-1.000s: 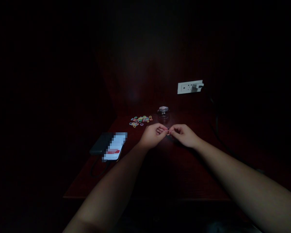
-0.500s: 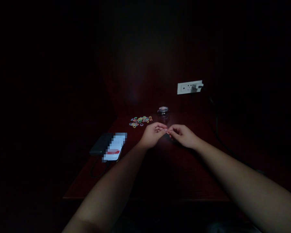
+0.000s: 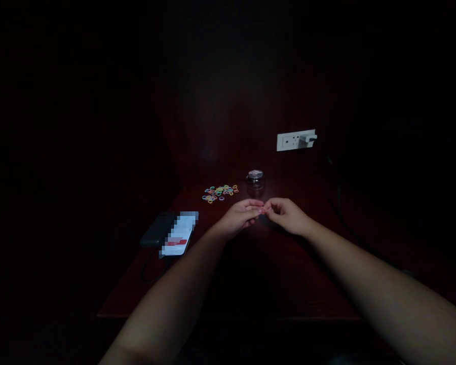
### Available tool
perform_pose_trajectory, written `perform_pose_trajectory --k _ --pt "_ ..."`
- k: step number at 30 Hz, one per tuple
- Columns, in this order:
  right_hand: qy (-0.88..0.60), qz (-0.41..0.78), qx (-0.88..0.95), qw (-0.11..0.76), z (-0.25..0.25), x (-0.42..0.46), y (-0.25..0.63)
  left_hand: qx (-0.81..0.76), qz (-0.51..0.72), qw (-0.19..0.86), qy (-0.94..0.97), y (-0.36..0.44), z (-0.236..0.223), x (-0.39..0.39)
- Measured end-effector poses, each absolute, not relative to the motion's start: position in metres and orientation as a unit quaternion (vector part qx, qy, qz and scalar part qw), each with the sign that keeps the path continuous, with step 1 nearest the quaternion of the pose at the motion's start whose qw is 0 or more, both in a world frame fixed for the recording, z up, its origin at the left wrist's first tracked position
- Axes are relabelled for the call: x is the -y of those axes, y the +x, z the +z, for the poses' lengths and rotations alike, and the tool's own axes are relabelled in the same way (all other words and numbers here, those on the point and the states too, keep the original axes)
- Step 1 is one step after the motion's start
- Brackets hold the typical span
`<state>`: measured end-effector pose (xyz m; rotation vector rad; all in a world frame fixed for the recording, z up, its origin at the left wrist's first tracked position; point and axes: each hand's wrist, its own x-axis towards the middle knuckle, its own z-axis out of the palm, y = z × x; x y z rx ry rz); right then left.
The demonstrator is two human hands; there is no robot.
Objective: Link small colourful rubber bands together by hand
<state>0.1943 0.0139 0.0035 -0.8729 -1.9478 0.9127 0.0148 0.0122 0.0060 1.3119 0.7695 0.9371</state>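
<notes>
1. Head view: from my distant station I see the left hand and the right hand brought together, fingertip to fingertip, above a dark reddish table.
2. Grip: on each side I read thumb and forefinger drawn close, as in a fine pinch. Whether a small band is caught between them, and whether the two sets of fingertips actually touch, I cannot tell in this dim light.
3. Location of the bands: the visible coloured bands lie in a loose scatter on the table, beyond the left hand and left of a clear jar. The jar stands upright just behind the meeting fingers, its lid on top.
4. Surroundings: a lit phone lies left of the left forearm, beside a dark slab; a wall socket holds a white plug.
5. Technique: in my judgement, such close work calls for steady wrists and light pressure from the finger pads alone. I would keep both pinches level and let one hand hold while the other adjusts; a hard squeeze could make a small elastic loop spring away.
</notes>
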Motion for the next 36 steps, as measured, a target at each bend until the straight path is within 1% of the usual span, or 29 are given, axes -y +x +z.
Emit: perform_pose_trajectory --k 3,8,14,18,22,26,36 --pt "-0.353 0.351 0.767 0.405 0.004 -0.014 0.194 -0.341 0.412 0.625 0.569 0.015 0.004 -0.013" --pt "-0.378 0.34 0.753 0.419 0.003 -0.015 0.193 -0.338 0.408 0.588 0.612 0.015 0.002 -0.016" --pt "-0.382 0.366 0.731 0.43 0.004 -0.016 0.194 -0.331 0.432 0.554 0.63 0.018 0.002 -0.017" --pt "-0.391 0.396 0.715 0.422 0.007 -0.014 0.193 -0.315 0.448 0.541 0.638 0.018 -0.001 -0.019" --pt "-0.389 0.417 0.702 0.426 0.008 -0.014 0.192 -0.321 0.441 0.517 0.66 0.017 -0.004 -0.02" --pt "-0.376 0.43 0.695 0.437 0.007 -0.014 0.191 -0.333 0.444 0.494 0.67 0.017 -0.005 -0.019" --pt "-0.366 0.439 0.699 0.43 0.008 -0.012 0.191 -0.345 0.47 0.458 0.671 0.018 -0.001 -0.018"
